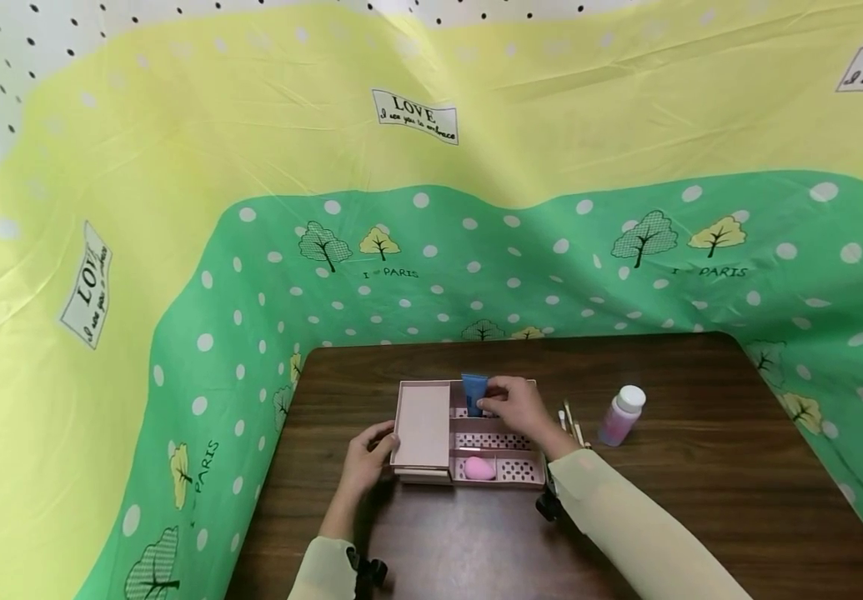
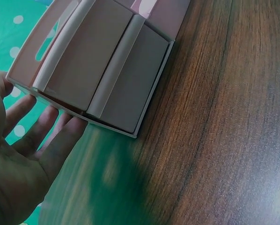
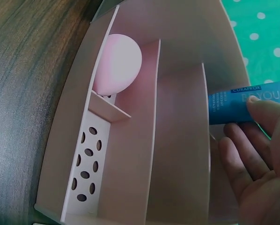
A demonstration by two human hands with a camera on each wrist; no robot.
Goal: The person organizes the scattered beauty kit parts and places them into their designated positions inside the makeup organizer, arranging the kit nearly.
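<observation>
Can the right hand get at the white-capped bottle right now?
Probably not until it frees its fingers: the right hand pinches the blue tube. Otherwise the bottle looks reachable, uncovered on the table, just beyond some slim brush-like items.

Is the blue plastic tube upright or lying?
Roughly upright: the right grip holds the blue tube, wide end up, in the head view.

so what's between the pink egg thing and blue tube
Two dividers with the middle compartment between them, in the right wrist view; it looks bare in the head view.
</observation>
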